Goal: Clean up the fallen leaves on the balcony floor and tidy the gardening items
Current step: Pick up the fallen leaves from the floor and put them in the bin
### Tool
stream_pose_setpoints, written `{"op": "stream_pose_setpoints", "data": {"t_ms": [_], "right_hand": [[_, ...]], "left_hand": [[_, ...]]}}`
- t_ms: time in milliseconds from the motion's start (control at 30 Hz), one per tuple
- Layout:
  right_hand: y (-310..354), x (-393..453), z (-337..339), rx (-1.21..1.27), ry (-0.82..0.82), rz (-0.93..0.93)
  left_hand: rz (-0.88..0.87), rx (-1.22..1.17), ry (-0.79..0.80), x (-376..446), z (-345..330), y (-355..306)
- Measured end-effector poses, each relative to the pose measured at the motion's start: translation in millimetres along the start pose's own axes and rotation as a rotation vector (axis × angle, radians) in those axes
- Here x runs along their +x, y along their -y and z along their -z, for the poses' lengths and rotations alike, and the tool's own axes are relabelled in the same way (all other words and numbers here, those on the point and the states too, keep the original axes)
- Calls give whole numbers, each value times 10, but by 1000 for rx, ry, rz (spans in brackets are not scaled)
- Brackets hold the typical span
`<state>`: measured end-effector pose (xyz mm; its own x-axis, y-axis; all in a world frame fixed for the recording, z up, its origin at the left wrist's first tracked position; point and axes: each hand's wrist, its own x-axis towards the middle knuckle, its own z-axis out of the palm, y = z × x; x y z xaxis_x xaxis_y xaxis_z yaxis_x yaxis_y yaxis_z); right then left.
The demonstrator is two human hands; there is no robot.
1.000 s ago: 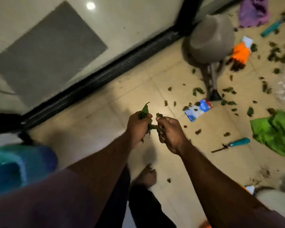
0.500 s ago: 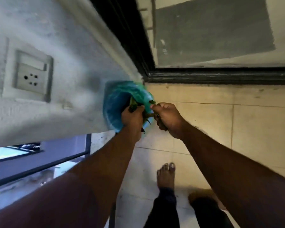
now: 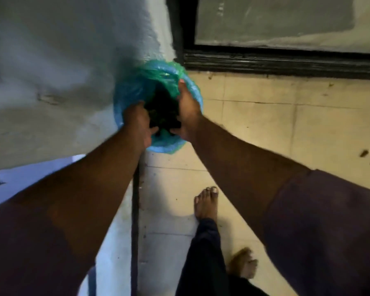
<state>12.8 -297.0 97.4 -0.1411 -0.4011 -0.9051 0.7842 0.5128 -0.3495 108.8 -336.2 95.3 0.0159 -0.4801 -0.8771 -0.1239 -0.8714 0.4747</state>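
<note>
both hands, left hand (image 3: 137,122) and right hand (image 3: 187,110), cup dark leaves (image 3: 162,112) right over the bag (image 3: 124,97) mouth, each grip loosely curled round the leaves.

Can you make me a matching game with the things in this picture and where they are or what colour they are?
Things:
1. bin bag
2. leaves
3. bare foot
4. sleeve

Descriptions:
A. dark purple
B. standing on the beige floor tiles
C. blue-green plastic, by the wall's corner
D. dark pile between the left hand and right hand, inside the bag's mouth

Pairs: 1-C, 2-D, 3-B, 4-A
</note>
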Motion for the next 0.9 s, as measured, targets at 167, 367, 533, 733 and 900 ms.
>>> {"op": "stream_pose_setpoints", "data": {"t_ms": [167, 367, 533, 733, 900], "right_hand": [[70, -405, 431, 280, -105, 172], [-273, -1056, 1972, 560, -354, 218], [-1152, -1539, 3627, 605, -559, 170], [-2374, -1615, 5307, 491, -862, 27], [-3274, -1024, 6077, 78, -911, -34]], "left_hand": [[-224, 32, -84, -386, -432, 227], [-107, 392, 195, -1135, -1345, 1227], [-95, 1013, 558, -1548, -1930, 2595], [-196, 1483, 865, -1575, -2341, 4276], [-215, 1565, 827, -1173, -2637, 5274]]}}
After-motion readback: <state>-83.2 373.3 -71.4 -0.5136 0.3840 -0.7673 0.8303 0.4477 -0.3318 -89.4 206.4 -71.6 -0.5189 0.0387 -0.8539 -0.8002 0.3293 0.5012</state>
